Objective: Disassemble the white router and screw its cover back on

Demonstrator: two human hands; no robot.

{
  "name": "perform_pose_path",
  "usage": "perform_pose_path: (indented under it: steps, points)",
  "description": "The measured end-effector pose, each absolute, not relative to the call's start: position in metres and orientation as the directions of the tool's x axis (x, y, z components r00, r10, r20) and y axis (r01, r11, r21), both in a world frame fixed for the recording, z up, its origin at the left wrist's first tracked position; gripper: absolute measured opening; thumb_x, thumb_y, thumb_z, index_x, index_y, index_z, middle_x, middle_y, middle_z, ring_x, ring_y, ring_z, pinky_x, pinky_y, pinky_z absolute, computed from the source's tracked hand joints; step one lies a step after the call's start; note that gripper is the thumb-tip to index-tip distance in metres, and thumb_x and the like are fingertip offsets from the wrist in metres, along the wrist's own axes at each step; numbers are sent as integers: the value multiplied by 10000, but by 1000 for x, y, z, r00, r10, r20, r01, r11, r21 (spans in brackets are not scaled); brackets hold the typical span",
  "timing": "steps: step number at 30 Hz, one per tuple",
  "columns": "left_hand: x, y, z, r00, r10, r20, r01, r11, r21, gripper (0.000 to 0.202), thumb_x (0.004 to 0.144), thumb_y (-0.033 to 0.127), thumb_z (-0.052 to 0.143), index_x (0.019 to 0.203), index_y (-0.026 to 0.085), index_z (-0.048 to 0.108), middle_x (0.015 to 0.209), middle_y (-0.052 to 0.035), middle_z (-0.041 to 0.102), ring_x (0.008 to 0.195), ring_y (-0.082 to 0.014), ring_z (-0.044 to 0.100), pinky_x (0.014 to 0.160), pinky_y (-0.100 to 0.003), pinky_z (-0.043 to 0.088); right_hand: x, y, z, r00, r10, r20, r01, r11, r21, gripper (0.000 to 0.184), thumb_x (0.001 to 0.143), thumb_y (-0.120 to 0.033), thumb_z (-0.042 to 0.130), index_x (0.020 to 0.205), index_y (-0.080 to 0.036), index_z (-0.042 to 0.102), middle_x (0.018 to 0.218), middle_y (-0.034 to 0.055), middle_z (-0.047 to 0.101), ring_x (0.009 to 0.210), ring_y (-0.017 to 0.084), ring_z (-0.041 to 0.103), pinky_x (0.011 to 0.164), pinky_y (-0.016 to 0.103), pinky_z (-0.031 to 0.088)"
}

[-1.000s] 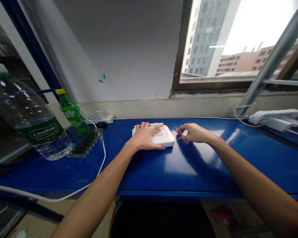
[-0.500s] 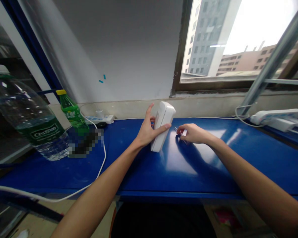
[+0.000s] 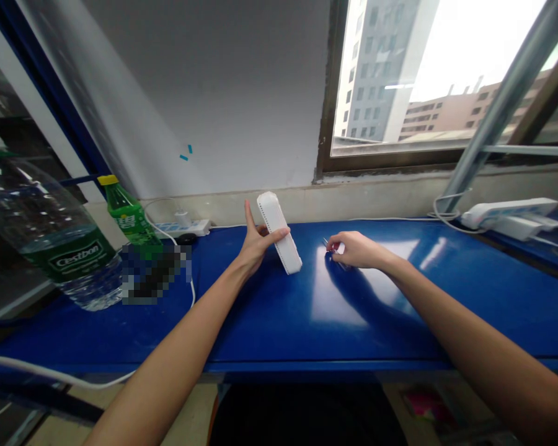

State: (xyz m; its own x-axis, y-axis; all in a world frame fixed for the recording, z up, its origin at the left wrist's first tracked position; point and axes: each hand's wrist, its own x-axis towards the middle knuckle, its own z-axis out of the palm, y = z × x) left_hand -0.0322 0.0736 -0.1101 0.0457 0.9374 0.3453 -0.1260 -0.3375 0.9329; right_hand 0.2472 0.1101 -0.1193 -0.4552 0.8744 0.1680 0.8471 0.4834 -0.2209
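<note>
My left hand grips a white plastic box by its side, with the thumb across its narrow face and the index finger pointing up. A row of small holes runs along one edge of the box, which tilts with its top to the left above the blue table. To the right, my right hand is low at the tabletop with its fingers pinched on a thin metal tool. Only the tool's slim tip shows clearly; the fingers cover much of it.
At the left stand a large water bottle and a green drink bottle. A power strip lies by the wall, another power strip at the far right. A white cable crosses the table's left front edge.
My left hand has moved left with the white box and turned it, so its top now leans left instead of right. My right hand stays nearly in place.
</note>
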Motion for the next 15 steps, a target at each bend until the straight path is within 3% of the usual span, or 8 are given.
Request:
perform_pose_path:
  steps: [8,12,15]
  points:
    - [-40,78,-117,158,902,401,-187,-371,910,1458,647,284,888,1552,435,-246,1610,-77,352,1407,-256,468,1114,-407,462,248,112,-121,-461,872,166,843,488,-227,250,759,-240,657,979,-234,774,976,61,746,896,230,692,758,300,501]
    - [-43,77,-113,230,943,239,-175,-202,964,1263,766,470,791,1588,418,-167,1563,-82,455,1321,-278,563,1023,-436,532,249,112,-120,-455,876,161,849,481,-219,241,764,-233,650,969,-241,776,957,51,756,867,223,700,735,289,497]
    - [-45,80,-111,223,972,73,-79,-56,995,919,878,612,577,1624,323,123,1486,-111,548,1249,-304,622,928,-425,572,249,110,-118,-437,885,159,863,462,-205,216,774,-235,648,945,-231,779,935,61,765,868,235,707,718,286,492]
